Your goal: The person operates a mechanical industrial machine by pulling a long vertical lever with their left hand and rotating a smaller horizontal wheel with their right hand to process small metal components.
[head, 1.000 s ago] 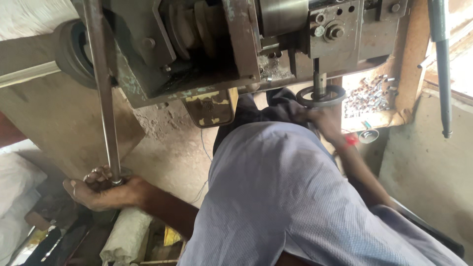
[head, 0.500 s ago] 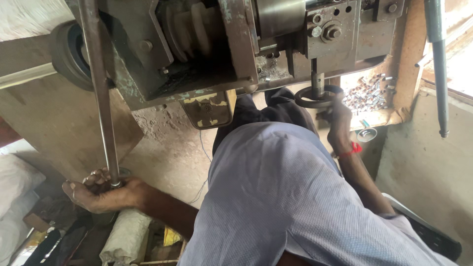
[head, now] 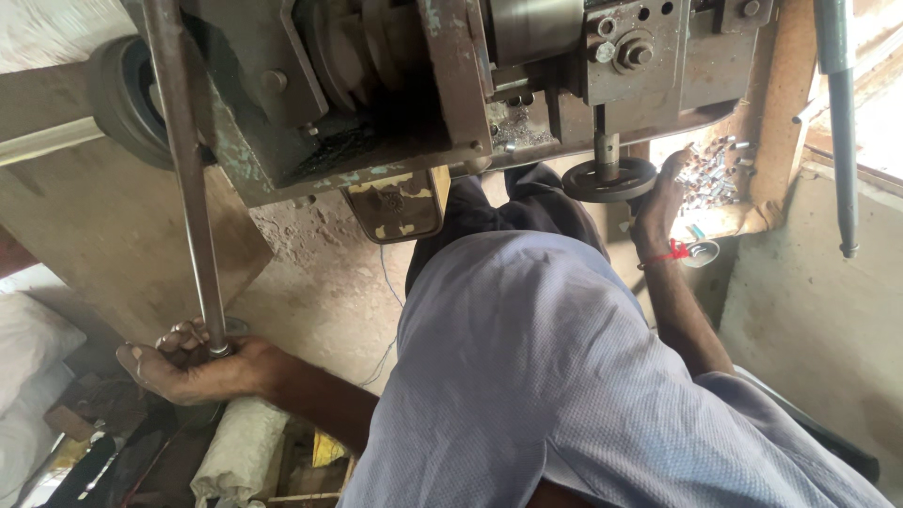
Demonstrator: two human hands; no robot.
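**Both hands on the old machine**

The left hand [head: 193,367] stays closed round the steel rod [head: 188,179] below the machine [head: 376,85]. The right hand [head: 663,193] has slid beside the handwheel [head: 609,181], fingers loosely touching its rim.

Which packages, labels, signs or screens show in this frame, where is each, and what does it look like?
Plate: hangs under the machine, roughly square, worn yellow and dark patches.
Sack: on the floor below the left hand, a rolled, dirty-white bundle.
Box: beside the right hand, shallow, tan, holding small metal parts.
No screens or signs.
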